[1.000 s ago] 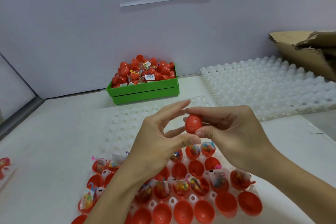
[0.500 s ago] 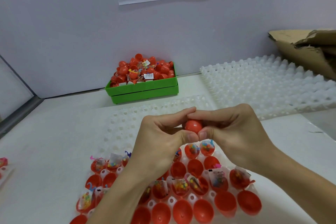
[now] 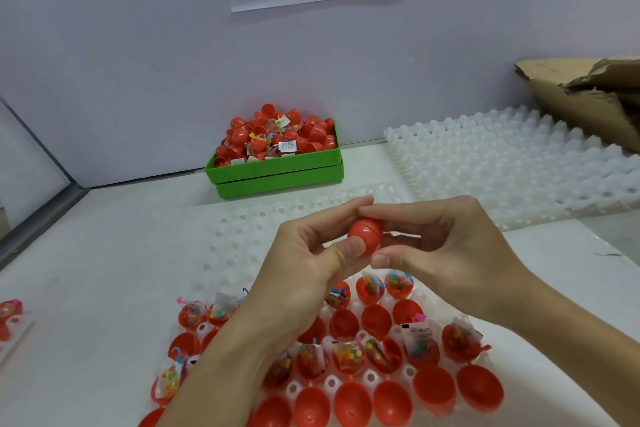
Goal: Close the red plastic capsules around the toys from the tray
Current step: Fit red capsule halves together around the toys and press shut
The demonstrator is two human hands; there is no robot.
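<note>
Nearest me, the white plastic dimpled tray [image 3: 221,246] is lying on the white tabletop [image 3: 86,270], its near rows carrying open red plastic capsule halves [image 3: 434,388], some holding small bagged colourful toys [image 3: 346,355]; its far rows are showing bare dimples. Above the tray I am holding one round red plastic capsule [image 3: 365,234] in the air, its seam showing as a thin slanted line. My left hand [image 3: 304,270] is pinching it between thumb and forefinger, and my right hand [image 3: 446,253] is pinching it the same way from the other side; both grips are curling around the capsule. To the left, open tabletop is stretching towards the grey edge rail [image 3: 38,218]. Farther back, a green plastic bin [image 3: 277,170] heaped with red capsules is sitting against the pale wall [image 3: 138,62]. To the right, a second white dimpled tray [image 3: 502,163] is reaching under a torn brown cardboard box [image 3: 581,97].
</note>
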